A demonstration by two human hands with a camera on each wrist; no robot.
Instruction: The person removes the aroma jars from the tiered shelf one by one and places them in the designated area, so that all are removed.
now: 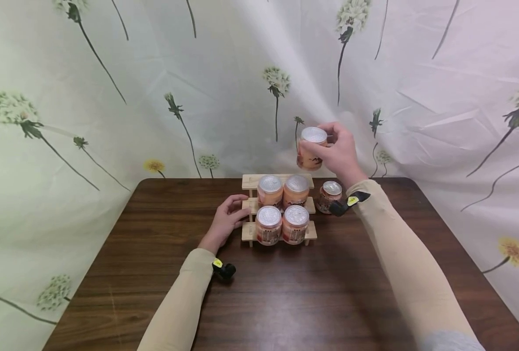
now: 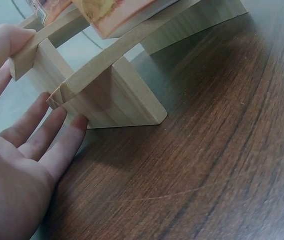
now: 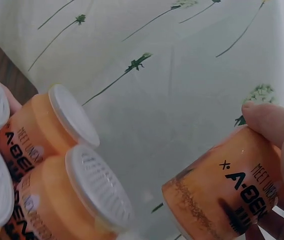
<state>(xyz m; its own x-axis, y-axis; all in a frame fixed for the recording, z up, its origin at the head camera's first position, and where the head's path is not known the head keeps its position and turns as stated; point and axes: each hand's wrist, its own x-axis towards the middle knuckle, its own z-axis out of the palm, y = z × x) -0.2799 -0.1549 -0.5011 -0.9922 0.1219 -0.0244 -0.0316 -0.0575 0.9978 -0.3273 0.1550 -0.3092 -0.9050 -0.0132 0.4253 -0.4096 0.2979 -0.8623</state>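
My right hand [image 1: 340, 148] holds a jar [image 1: 310, 158] with an orange label and silver lid above the back of a stepped wooden rack [image 1: 248, 231]. In the right wrist view the thumb and fingers curl round this jar [image 3: 222, 187], which is tilted there. My left hand [image 1: 225, 222] grips the rack's left end; in the left wrist view its thumb lies on one shelf end [image 2: 24, 60] and several fingertips touch the lower part. Two jars [image 1: 269, 229] [image 1: 295, 229] stand on the front step and two [image 1: 270, 195] [image 1: 296, 195] on the middle step.
Another, shorter can [image 1: 330, 197] with a pull-tab lid stands on the brown wooden table [image 1: 259, 297], right of the rack. Behind the table's far edge hangs a pale curtain [image 1: 224, 87] printed with flowers.
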